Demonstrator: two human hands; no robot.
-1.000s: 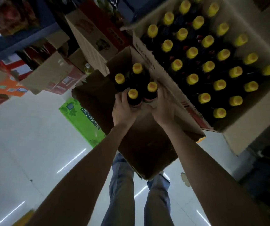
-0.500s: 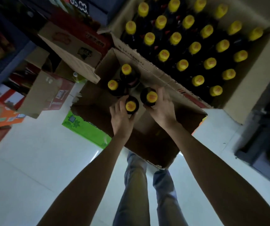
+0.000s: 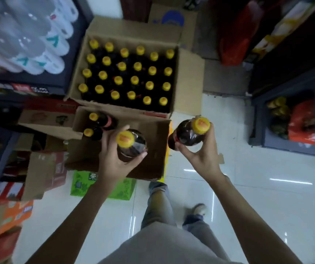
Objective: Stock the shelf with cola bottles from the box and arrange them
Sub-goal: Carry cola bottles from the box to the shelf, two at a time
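Observation:
My left hand [image 3: 113, 161] grips a dark cola bottle with a yellow cap [image 3: 133, 144], lifted above the nearer open cardboard box [image 3: 153, 149]. My right hand [image 3: 200, 155] grips a second cola bottle [image 3: 190, 135], held out to the right of that box over the floor. Two more yellow-capped bottles [image 3: 93, 124] stand in the box's far left corner. Behind it a larger open box [image 3: 189, 77] is full of several rows of the same bottles.
A dark shelf [image 3: 38, 80] with white bottles runs along the left, with red and brown cartons [image 3: 38, 168] below it. A green carton [image 3: 84, 183] lies under the near box. Shelving with coloured packs [image 3: 295, 126] stands at the right. My legs stand on white tiles [image 3: 267, 187].
Both hands have lifted one bottle each out of the near box. The right hand has swung its bottle out to the right, and the view has turned upright over the boxes.

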